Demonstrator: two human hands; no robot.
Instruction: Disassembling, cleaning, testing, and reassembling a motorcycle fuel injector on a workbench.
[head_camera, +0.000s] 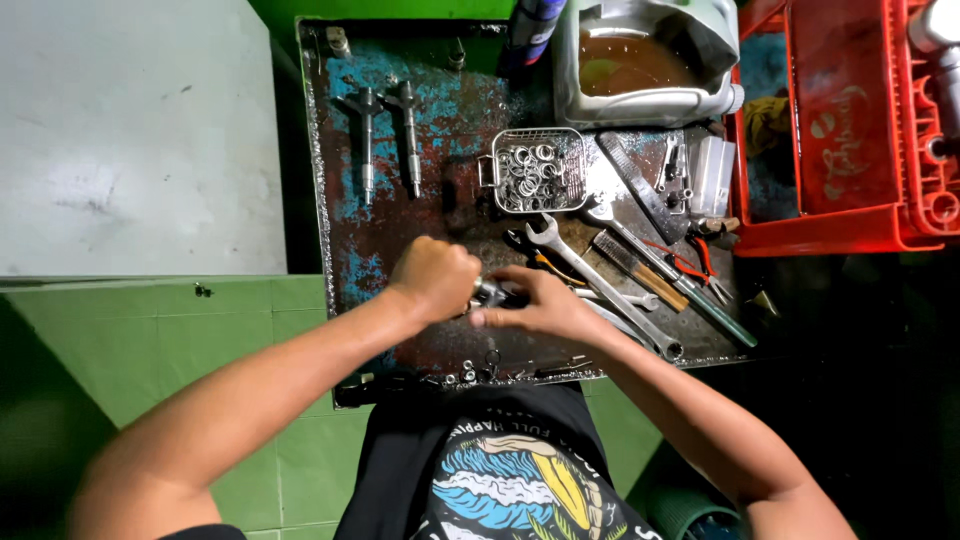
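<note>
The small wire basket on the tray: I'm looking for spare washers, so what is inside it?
The wire basket holds a heap of small metal rings, like washers. Only the top layer shows; whatever lies beneath them is covered.

Head-worn camera, straight down, close

Left hand (432, 278) and right hand (530, 305) meet at near middle of worn metal tray (340, 250), both gripping small dark metal part (492, 292). Two injectors (388, 135) lie far left. Wire basket (538, 170) of rings sits centre. Wrenches (600, 285) and file (640, 185) lie right. Jug (650, 60) of brown liquid far; red crate (850, 130) far right.
</note>
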